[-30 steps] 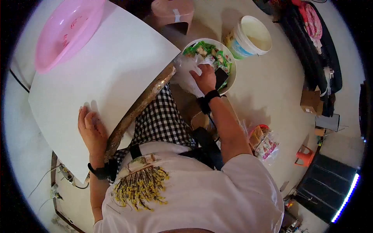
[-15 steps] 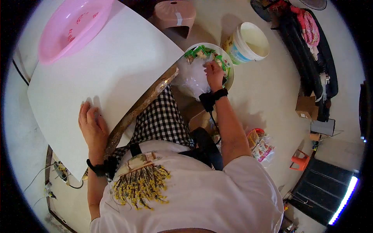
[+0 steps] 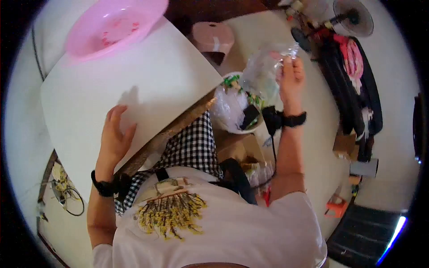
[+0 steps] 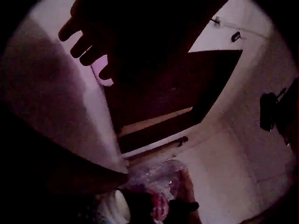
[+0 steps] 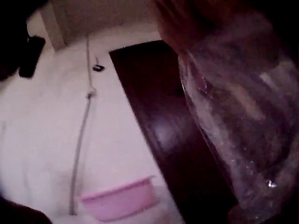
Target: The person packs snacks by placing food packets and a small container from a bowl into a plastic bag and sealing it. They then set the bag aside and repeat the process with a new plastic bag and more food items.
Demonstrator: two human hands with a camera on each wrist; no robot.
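Note:
My right hand (image 3: 291, 87) pinches a clear plastic bag (image 3: 262, 67) at its upper end. The bag hangs beside and partly in front of a white bucket (image 3: 245, 131). In the right wrist view the see-through bag (image 5: 243, 135) drapes down below the fingers. Inside the bucket lie green-printed packets (image 3: 232, 81), a crumpled clear plastic bag (image 3: 229, 107) and a flat black object (image 3: 250, 117). My left hand (image 3: 115, 138) is over the white table (image 3: 170, 67) near its edge, fingers loosely spread and holding nothing; in the left wrist view it is a dark silhouette.
A pink basin (image 3: 116, 27) stands at the table's far left. Beyond the table corner is a pink stool (image 3: 213, 38). A cardboard box (image 3: 243, 149) sits by my legs below the bucket. A black sofa (image 3: 344, 94) and a fan (image 3: 353, 18) are at the right.
My right hand has risen out of the bucket and moved right, bringing the clear bag up. My left hand has shifted slightly, thumb further apart. The head view has turned.

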